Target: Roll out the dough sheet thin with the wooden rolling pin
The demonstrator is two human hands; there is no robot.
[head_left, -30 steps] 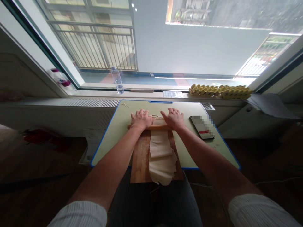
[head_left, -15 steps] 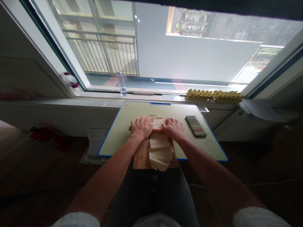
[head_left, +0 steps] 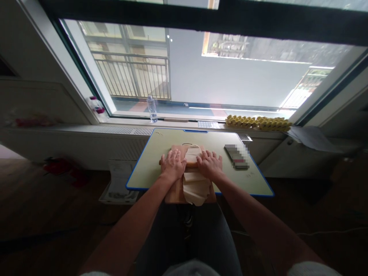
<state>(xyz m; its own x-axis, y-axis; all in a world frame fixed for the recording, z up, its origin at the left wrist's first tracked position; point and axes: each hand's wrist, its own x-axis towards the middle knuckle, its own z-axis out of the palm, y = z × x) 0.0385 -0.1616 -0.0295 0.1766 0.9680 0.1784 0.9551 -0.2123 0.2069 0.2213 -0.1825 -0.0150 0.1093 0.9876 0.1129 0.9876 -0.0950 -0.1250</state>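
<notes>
A wooden rolling pin lies crosswise on a sheet of pale dough. My left hand grips its left part, palm over the wood, fingers reaching forward. On the right part, my right hand holds the pin in the same way, thumb turned inward. The dough spreads on a wooden cutting board, with flat dough beyond the pin and folded, wavy dough on the near side. Its near end reaches the board's front edge. Both hands hide the pin's ends in part.
The board rests on a pale blue-edged table, overhanging its front edge. A phone-like blurred item lies at right. On the windowsill stand a clear bottle and yellow egg trays. A radiator cover runs behind the table.
My hands have brought the rolling pin a little toward me over the dough, and more dough shows beyond it. The head view has tilted up slightly.
</notes>
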